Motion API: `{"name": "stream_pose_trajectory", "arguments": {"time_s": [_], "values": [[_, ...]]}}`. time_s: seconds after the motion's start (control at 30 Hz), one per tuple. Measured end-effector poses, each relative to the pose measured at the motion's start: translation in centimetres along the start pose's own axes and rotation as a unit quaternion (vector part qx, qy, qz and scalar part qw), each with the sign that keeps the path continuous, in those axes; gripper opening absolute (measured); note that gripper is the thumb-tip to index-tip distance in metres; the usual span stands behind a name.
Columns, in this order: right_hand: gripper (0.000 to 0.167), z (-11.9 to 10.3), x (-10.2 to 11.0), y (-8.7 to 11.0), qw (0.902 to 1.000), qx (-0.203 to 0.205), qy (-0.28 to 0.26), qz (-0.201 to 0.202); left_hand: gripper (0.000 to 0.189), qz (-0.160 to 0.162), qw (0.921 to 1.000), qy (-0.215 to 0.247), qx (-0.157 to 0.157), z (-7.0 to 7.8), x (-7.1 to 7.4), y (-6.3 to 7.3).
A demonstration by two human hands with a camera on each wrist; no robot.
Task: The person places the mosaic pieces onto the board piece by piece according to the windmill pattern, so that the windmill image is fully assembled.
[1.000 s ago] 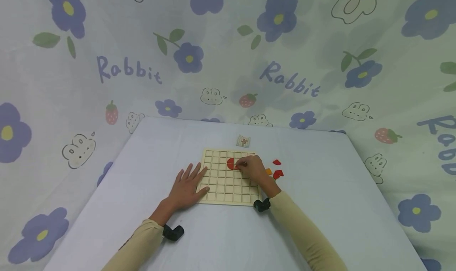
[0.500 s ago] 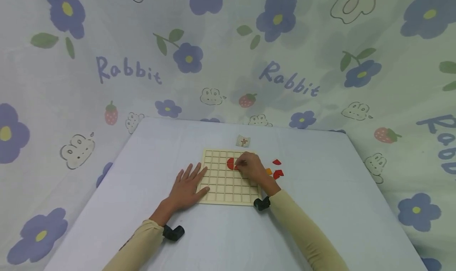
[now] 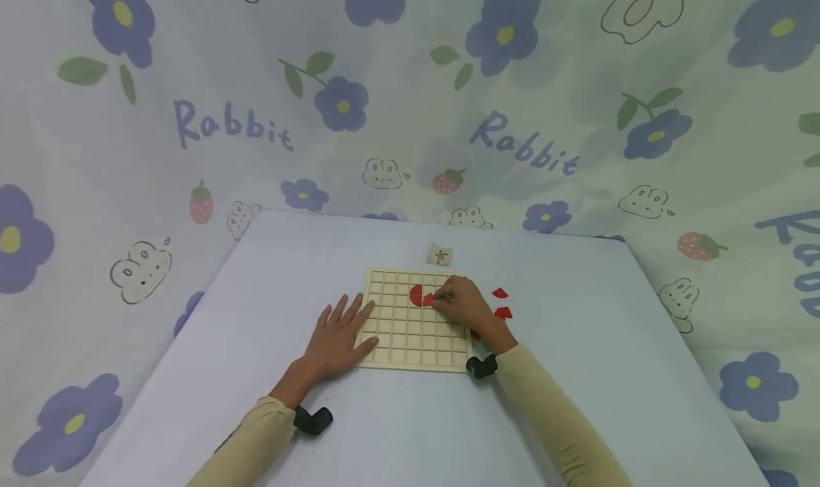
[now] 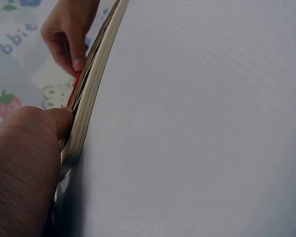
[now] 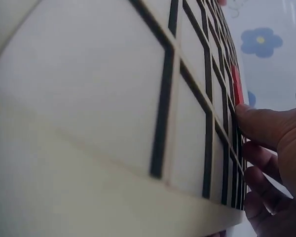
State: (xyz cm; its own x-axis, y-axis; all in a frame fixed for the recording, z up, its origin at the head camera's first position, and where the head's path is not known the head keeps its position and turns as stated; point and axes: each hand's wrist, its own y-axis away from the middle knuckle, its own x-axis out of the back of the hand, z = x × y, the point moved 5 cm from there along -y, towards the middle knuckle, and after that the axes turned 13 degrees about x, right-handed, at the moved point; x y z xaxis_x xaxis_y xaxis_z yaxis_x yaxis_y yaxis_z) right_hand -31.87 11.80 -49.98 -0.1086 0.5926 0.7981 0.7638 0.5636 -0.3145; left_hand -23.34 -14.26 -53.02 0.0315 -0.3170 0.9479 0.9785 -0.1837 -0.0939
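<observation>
A square wooden board [image 3: 400, 355] with a grid of cells lies on the table. My left hand [image 3: 336, 337] rests flat at its left edge, fingers spread, thumb over the rim. A rounded red piece [image 3: 416, 295] sits on the board's upper part. Beside it, a smaller red piece [image 3: 428, 300] lies at the fingertips of my right hand [image 3: 466, 303], whose thumb and finger pinch its edge. In the right wrist view, the thumb [image 5: 259, 123] touches red at the far side of the grid, with the other fingers curled below.
Right of the board lie a red wedge [image 3: 500, 292] and another red piece [image 3: 504, 312]. A bit of green [image 3: 486, 344] shows by my right wrist. A small patterned card [image 3: 439, 253] lies behind the board. Printed cloth [image 3: 384, 117] hangs around the table.
My right hand has shifted slightly right, uncovering more of the smaller red piece on the board. The orange piece is now hidden behind that hand. My left hand stays put.
</observation>
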Motion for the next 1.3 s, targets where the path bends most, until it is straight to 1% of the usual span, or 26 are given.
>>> {"name": "stream_pose_trajectory", "arguments": {"time_s": [0.07,0.13,0.2,0.27,0.33,0.4,0.47,0.5,0.6,0.73,0.77,0.83,0.97,1.07,1.13,1.2,1.3], "values": [[0.014,0.1,-0.2,-0.2,0.9999,-0.006,0.001,-0.010,0.074,-0.001,1.0000,0.004,-0.001,0.0,0.1,0.0],[0.021,0.2,-0.4,-0.4,0.9997,-0.015,0.004,-0.019,0.074,0.001,1.0000,0.005,-0.003,0.1,0.2,0.1],[0.025,0.2,-0.5,-0.6,0.9995,-0.015,0.011,-0.027,0.074,0.003,1.0000,0.004,-0.004,0.1,0.2,0.1],[0.026,0.1,-0.7,-0.7,0.9992,-0.002,0.026,-0.031,0.074,0.001,1.0000,0.003,-0.003,0.1,0.1,0.1],[0.020,-0.1,-0.7,-0.6,0.9988,0.025,0.035,-0.024,0.074,0.003,1.0000,0.001,-0.002,0.0,0.0,0.1],[0.015,-0.4,-0.5,-0.4,0.9982,0.044,0.040,-0.012,0.074,0.001,1.0000,0.006,-0.002,0.1,-0.1,0.0],[0.013,-0.6,-0.4,-0.2,0.9978,0.054,0.039,-0.006,0.074,-0.002,1.0000,0.007,-0.001,0.1,-0.2,0.0],[0.013,-0.7,-0.4,-0.2,0.9980,0.052,0.036,-0.006,0.074,-0.001,1.0000,0.006,-0.002,0.1,-0.3,0.0],[0.013,-0.5,-0.6,-0.2,0.9996,0.021,0.012,-0.015,0.074,-0.001,1.0000,0.007,-0.004,0.0,-0.3,-0.1],[0.013,0.0,-0.8,-0.2,0.9979,-0.050,-0.040,-0.016,0.074,0.006,1.0000,0.004,-0.004,-0.1,-0.3,-0.1],[0.013,0.0,-0.9,-0.1,0.9969,-0.061,-0.045,-0.017,0.074,0.006,1.0000,0.006,-0.004,0.0,-0.2,-0.1],[0.013,0.0,-1.0,0.1,0.9959,-0.070,-0.053,-0.023,0.073,0.003,1.0000,0.005,-0.006,0.1,-0.2,0.0],[0.017,-0.4,-0.8,0.9,0.9976,-0.046,-0.042,-0.032,0.074,-0.002,0.9999,0.010,-0.008,0.2,-0.2,0.2],[0.019,-0.3,0.1,1.4,0.9982,-0.044,-0.039,-0.015,0.075,0.001,1.0000,0.008,-0.005,0.2,-0.2,0.2],[0.020,0.2,1.1,1.8,0.9980,-0.055,-0.031,0.001,0.075,0.004,0.9999,0.011,-0.004,0.1,-0.1,0.1],[0.021,0.9,2.2,2.1,0.9968,-0.076,-0.017,0.015,0.075,0.005,0.9999,0.011,-0.004,0.1,0.0,0.1],[0.023,2.5,3.7,2.8,0.9924,-0.116,0.034,0.018,0.075,0.004,1.0000,0.009,-0.002,0.0,0.0,0.0]]}}
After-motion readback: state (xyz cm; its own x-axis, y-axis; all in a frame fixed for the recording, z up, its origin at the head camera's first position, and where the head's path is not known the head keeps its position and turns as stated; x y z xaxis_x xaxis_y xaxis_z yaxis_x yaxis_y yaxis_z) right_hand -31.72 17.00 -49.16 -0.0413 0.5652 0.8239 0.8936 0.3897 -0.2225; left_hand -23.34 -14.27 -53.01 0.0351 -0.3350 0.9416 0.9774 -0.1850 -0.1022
